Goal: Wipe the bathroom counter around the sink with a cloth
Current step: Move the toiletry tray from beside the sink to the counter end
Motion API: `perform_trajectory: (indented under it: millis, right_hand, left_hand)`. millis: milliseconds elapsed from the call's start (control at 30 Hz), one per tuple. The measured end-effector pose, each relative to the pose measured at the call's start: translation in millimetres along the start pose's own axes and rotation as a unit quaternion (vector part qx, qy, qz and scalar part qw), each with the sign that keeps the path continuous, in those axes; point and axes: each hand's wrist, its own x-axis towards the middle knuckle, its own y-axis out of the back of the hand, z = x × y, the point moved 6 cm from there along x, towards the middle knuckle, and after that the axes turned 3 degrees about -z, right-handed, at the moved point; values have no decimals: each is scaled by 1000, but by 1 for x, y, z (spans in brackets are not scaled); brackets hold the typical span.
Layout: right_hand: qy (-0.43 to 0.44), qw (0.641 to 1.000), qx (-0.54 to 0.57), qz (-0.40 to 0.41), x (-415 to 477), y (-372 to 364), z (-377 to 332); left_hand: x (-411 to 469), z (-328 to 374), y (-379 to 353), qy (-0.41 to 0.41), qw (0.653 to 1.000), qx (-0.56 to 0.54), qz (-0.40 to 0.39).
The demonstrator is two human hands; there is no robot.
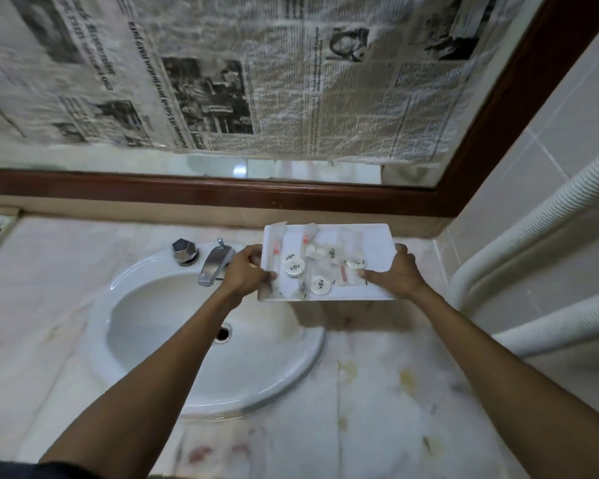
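A white tray (377, 240) carrying several small wrapped toiletries and round white soaps is held above the counter, to the right of the faucet. My left hand (246, 271) grips its left edge and my right hand (396, 274) grips its right edge. The pale marble counter (377, 392) shows yellow and reddish stains in front of and to the right of the oval white sink (159, 305). No cloth is in view.
A chrome faucet (215, 262) and a chrome knob (184, 251) stand at the sink's back rim. A wood-framed mirror (222, 193) covered with newspaper runs behind the counter. White corrugated hoses (533, 257) lie along the tiled right wall.
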Motion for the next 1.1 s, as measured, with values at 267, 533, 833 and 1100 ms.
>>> perform_trajectory:
  millis: [267, 533, 833, 1100]
  right_hand:
    - [77, 997, 17, 14, -72, -77, -96]
    - [159, 987, 23, -21, -150, -201, -189]
    - [248, 966, -4, -69, -201, -322, -295]
    - [314, 940, -12, -136, -195, -437, -401]
  left_hand:
    - [-70, -45, 127, -23, 998, -55, 32]
    - [-164, -129, 273, -19, 990, -81, 112]
    - [-229, -220, 399, 5, 972, -118, 202]
    - [-243, -290, 502, 38, 950, -121, 285]
